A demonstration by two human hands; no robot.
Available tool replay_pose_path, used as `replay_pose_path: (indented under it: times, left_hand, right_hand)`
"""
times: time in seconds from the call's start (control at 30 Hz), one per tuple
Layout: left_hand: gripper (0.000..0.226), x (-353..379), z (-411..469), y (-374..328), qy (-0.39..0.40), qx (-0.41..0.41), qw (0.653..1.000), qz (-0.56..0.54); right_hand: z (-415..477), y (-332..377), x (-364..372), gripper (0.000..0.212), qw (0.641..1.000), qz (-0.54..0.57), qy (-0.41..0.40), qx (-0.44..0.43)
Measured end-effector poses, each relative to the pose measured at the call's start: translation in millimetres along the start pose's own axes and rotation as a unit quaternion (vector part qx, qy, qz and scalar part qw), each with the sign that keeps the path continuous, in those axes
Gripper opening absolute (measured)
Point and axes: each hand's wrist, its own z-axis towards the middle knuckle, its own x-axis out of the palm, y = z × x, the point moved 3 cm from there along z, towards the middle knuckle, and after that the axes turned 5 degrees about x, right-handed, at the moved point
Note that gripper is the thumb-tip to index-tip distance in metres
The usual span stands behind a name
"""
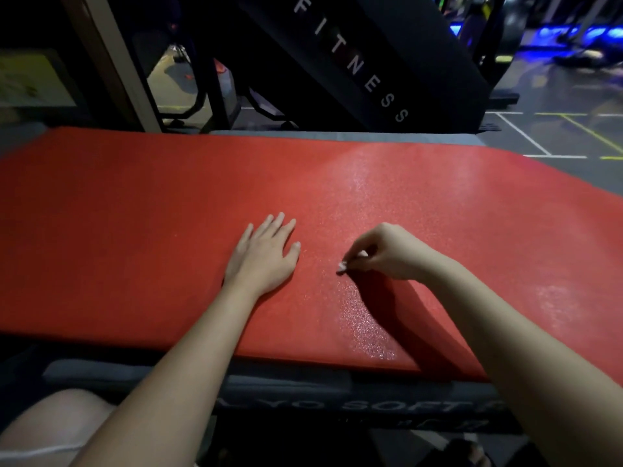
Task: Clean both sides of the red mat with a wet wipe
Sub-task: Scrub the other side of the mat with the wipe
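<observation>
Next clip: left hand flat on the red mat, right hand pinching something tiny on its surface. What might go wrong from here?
1. The right hand pinches only a tiny white bit, too small to identify. If that is the wipe, the grip may slip, or each stroke may cover very little.
2. The red mat shines wet only on its right part. The dull left part may get skipped.

The person's forearms are bare from wrist to the edge of view. The left grip has slender fingers with pale, glossy nails. The right grip shows longer, whitish nails. Low on the left is a bare knee, crossed by a thin whitish band.
</observation>
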Motion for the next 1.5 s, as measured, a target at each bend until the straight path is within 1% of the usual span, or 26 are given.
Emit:
replay_pose_path:
  times: [0.07,0.13,0.2,0.27,0.33,0.37,0.4,0.43,0.5,0.53,0.57,0.6,0.67,0.73,0.77,0.8,0.9,0.97,1.07,1.13,1.17,1.23,1.3,1.37,1.43,1.5]
  left_hand:
    - [0.059,-2,-1,-1,0.014,0.002,1.000,0.006]
    - [0.059,-7,-2,-3,0.022,0.002,1.000,0.005]
    - [0.057,-16,4,-1,0.034,0.013,0.999,0.023]
    - [0.053,-31,18,6,0.051,0.033,0.998,0.019]
    - [0.050,-47,38,13,0.041,0.046,0.998,-0.003]
    - [0.050,-51,47,17,0.037,0.057,0.998,0.010]
    - [0.051,-50,57,21,0.036,0.071,0.996,0.038]
    - [0.053,-46,61,25,0.037,0.082,0.994,0.059]
    - [0.055,-33,70,36,0.041,0.071,0.996,0.047]
    - [0.055,-26,72,41,0.040,0.053,0.997,0.028]
    - [0.055,-19,73,45,0.032,0.038,0.999,0.014]
    - [0.054,-14,76,48,0.028,0.029,0.999,0.013]
    - [0.054,-6,80,49,0.028,0.042,0.999,0.019]
    - [0.055,-4,81,49,0.026,0.046,0.998,0.019]
    - [0.057,-4,82,50,0.023,0.043,0.999,0.018]
    - [0.062,-4,84,51,0.024,0.039,0.999,0.010]
    - [0.077,-3,84,54,0.017,0.040,0.999,-0.004]
    - [0.076,-2,84,56,0.016,0.040,0.999,-0.003]
    - [0.070,-2,85,56,0.014,0.036,0.999,-0.003]
    - [0.072,-2,86,55,0.010,0.036,0.999,-0.004]
    - [0.073,-2,86,55,0.009,0.037,0.999,-0.005]
    - [0.073,-1,87,56,0.005,0.038,0.999,-0.005]
    - [0.071,-1,87,57,0.000,0.040,0.999,-0.004]
    - [0.070,0,87,58,-0.001,0.042,0.999,-0.004]
    - [0.070,-1,86,58,-0.001,0.043,0.999,-0.006]
    - [0.070,-1,86,58,-0.002,0.043,0.999,-0.010]
  right_hand:
    - [20,-6,-6,0.009,0.997,0.009,-0.079,0.019]
    - [36,-13,-11,0.009,0.993,0.015,-0.109,0.043]
    - [42,-17,-16,0.012,0.995,0.004,-0.089,0.049]
    - [41,-17,-16,0.016,0.999,-0.011,-0.040,0.026]
    - [40,-17,-17,0.017,0.999,-0.027,0.017,0.008]
    - [43,-18,-18,0.014,0.999,-0.032,0.031,0.002]
    - [50,-19,-20,0.012,0.999,-0.038,0.024,-0.001]
    - [55,-19,-21,0.011,0.999,-0.042,-0.004,-0.006]
    - [73,-24,-23,0.010,0.996,-0.031,-0.087,0.011]
    - [80,-28,-24,0.010,0.993,-0.021,-0.117,0.027]
    - [85,-32,-24,0.010,0.991,-0.015,-0.126,0.038]
    - [88,-37,-26,0.011,0.993,-0.010,-0.112,0.043]
    - [89,-45,-30,0.018,0.998,0.006,-0.040,0.038]
    - [91,-46,-32,0.019,0.999,0.006,0.022,0.022]
    - [97,-46,-34,0.016,1.000,0.004,0.018,0.015]
    - [107,-47,-34,0.014,1.000,0.006,-0.012,0.016]
    - [140,-50,-34,0.012,0.991,0.008,-0.131,0.028]
    - [153,-54,-33,0.015,0.985,0.019,-0.171,0.033]
    - [147,-60,-29,0.017,0.984,0.023,-0.178,0.003]
    - [134,-61,-27,0.037,0.989,0.009,-0.141,-0.051]
    - [127,-63,-28,0.043,0.991,0.002,-0.114,-0.074]
    - [122,-69,-33,0.038,0.993,-0.020,-0.067,-0.095]
    - [130,-72,-39,0.035,0.993,-0.027,-0.060,-0.099]
    - [150,-72,-40,0.027,0.993,-0.016,-0.077,-0.090]
    - [175,-72,-40,0.019,0.990,-0.020,-0.116,-0.082]
    - [196,-75,-42,0.015,0.988,-0.019,-0.146,-0.045]
